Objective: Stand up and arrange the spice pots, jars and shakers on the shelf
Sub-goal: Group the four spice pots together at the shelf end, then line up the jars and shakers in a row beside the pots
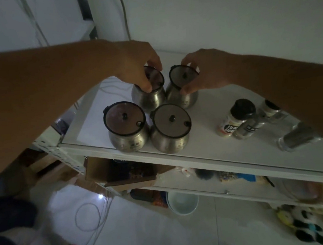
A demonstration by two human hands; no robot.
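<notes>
Several steel spice pots with dark-rimmed clear lids stand upright in a tight cluster on the white top shelf [209, 149]. My left hand [139, 66] grips the rim of the back left pot [150, 97]. My right hand [207, 71] grips the rim of the back right pot [184, 98]. The front left pot [128, 135] and front right pot [170, 139] stand free near the shelf's front edge. To the right stand a black-capped shaker with a white label [234, 118], a dark shaker [247, 129] and a small jar [269, 109]. A clear grinder [295, 138] is partly hidden by my right forearm.
A white wall rises right behind the shelf. Lower shelves hold an open cardboard box [120, 172], packets and a white bowl [183, 202]. Cables lie on the pale floor at lower left. Soft toys [305, 225] sit at the lower right.
</notes>
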